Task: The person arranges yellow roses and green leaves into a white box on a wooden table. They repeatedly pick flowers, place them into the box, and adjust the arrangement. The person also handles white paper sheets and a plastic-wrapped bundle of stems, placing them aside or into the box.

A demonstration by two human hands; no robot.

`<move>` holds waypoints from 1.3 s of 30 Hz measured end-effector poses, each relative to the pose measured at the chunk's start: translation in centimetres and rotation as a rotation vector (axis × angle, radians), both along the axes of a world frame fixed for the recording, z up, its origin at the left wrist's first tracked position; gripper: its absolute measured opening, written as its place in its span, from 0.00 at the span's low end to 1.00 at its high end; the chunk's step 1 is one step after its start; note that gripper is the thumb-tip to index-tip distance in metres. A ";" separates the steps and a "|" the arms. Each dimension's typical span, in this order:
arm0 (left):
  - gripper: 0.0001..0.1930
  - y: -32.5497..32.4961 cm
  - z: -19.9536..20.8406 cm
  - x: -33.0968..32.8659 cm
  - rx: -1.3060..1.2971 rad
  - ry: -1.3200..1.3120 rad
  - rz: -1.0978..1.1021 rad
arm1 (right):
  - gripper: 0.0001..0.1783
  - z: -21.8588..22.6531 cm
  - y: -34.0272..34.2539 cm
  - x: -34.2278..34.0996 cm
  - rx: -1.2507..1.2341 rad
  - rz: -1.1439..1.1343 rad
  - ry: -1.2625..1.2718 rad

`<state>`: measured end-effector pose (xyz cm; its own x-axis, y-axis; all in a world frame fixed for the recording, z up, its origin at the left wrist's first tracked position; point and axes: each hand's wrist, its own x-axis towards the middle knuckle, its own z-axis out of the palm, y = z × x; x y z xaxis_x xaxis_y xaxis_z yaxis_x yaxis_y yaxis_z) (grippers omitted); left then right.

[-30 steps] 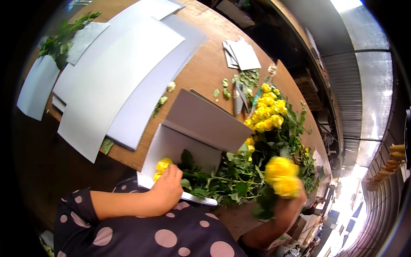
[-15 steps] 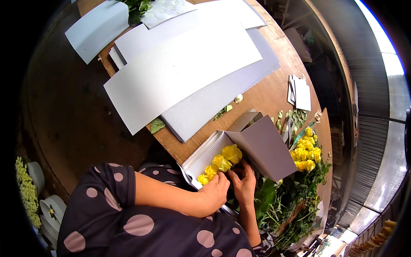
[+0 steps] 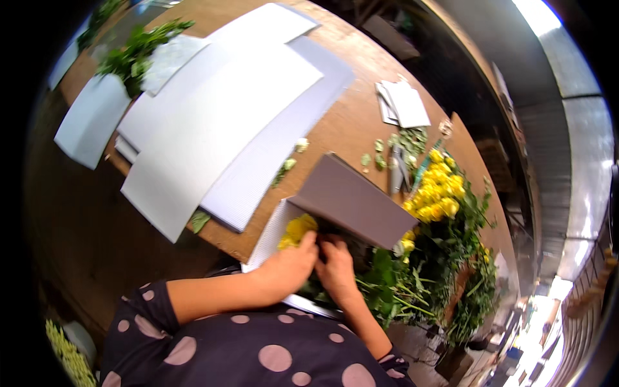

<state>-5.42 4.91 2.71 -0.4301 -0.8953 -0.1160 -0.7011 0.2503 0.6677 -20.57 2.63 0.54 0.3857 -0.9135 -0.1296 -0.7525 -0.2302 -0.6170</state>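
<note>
Yellow roses (image 3: 298,230) lie in a row on white corrugated board (image 3: 265,238) in front of me, partly covered by my hands. Against their right side my left hand (image 3: 290,263) is closed, its fingertips pressed together; what they pinch is hidden. My right hand (image 3: 336,266) is beside it, fingers curled at the lower edge of a grey-brown box-like board (image 3: 354,203). Shadow and blur hide what its fingers hold. That board stands tilted just beyond both hands. Green leaves and stems (image 3: 382,280) spread out at my right wrist.
More yellow roses (image 3: 438,190) lie on the table at right, beside shears (image 3: 398,169) and loose leaves. White sheets (image 3: 219,116) and corrugated board (image 3: 267,151) cover the table's left part. Small white cards (image 3: 406,104) lie farther back; pale flowers (image 3: 68,351) are low at left.
The view has swung, so the table's things sit farther left in it. My left hand has moved up along the roses and covers more of them. Both hands are closer together.
</note>
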 end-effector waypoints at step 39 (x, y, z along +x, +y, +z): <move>0.05 -0.3 0.0 0.0 -0.168 -0.149 -0.110 | 0.12 21.3 -4.9 -18.2 -0.320 -0.247 -0.371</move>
